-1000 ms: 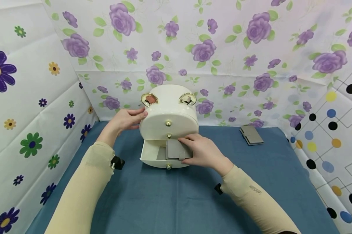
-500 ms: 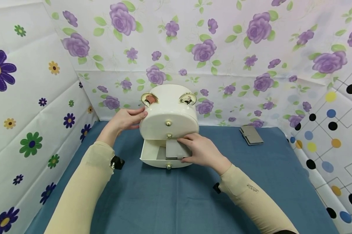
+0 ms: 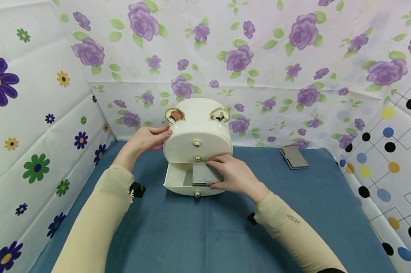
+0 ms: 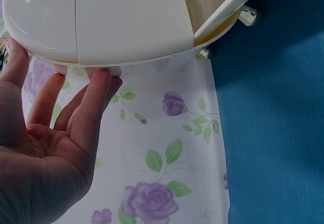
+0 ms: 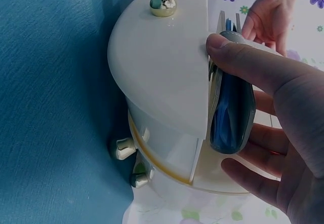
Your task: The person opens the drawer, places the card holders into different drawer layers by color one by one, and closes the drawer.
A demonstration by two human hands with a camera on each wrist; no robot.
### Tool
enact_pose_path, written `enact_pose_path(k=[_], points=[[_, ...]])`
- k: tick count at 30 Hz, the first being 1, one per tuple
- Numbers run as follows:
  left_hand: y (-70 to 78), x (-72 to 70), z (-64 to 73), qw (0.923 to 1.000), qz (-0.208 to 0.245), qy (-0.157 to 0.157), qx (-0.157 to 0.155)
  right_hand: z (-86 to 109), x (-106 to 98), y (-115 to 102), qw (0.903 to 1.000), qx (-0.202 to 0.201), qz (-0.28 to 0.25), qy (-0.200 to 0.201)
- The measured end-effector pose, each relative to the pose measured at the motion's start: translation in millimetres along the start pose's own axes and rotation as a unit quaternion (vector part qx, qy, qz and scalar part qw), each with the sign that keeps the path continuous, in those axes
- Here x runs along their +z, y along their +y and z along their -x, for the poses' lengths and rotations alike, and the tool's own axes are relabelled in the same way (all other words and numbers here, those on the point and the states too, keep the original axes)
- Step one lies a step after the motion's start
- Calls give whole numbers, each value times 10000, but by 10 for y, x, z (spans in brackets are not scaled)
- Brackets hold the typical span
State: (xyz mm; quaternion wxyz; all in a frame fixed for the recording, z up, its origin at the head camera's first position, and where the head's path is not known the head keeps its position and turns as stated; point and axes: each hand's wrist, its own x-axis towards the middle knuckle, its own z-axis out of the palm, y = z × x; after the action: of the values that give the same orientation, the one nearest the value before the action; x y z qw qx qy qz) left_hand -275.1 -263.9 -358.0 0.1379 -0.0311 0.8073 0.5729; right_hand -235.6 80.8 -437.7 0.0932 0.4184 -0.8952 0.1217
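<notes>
A cream-white storage box (image 3: 181, 146) with gold-rimmed round eyes and gold knobs stands against the floral backdrop, its bottom drawer (image 3: 175, 188) pulled out. Between right thumb and fingers, my right hand (image 3: 238, 175) holds a grey wallet (image 3: 201, 173) with a strap, over the drawer's right half. From its end in the right wrist view, the wallet (image 5: 234, 112) shows dark blue inside, beside the drawer's front panel (image 5: 162, 57). Another flat grey piece (image 3: 188, 179) lies in the drawer to its left. My left hand (image 3: 146, 140) rests its fingertips on the box's left side.
A second grey wallet (image 3: 295, 157) with a strap lies at the back right of the blue cloth (image 3: 205, 235). Patterned sheets rise behind and on both sides. Small gold feet (image 5: 124, 148) support the box.
The wallet in my right hand has shifted slightly left and settled lower into the drawer, its front edge dropping toward the drawer's rim. My left hand has stayed on the box.
</notes>
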Motion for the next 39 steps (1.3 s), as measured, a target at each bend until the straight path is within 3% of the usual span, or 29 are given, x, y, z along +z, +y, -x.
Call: enact_pose_path(k=[39], points=[[-4,2,4,9998,-169,50,21,-33,29,2,10000,-61,-25,0]])
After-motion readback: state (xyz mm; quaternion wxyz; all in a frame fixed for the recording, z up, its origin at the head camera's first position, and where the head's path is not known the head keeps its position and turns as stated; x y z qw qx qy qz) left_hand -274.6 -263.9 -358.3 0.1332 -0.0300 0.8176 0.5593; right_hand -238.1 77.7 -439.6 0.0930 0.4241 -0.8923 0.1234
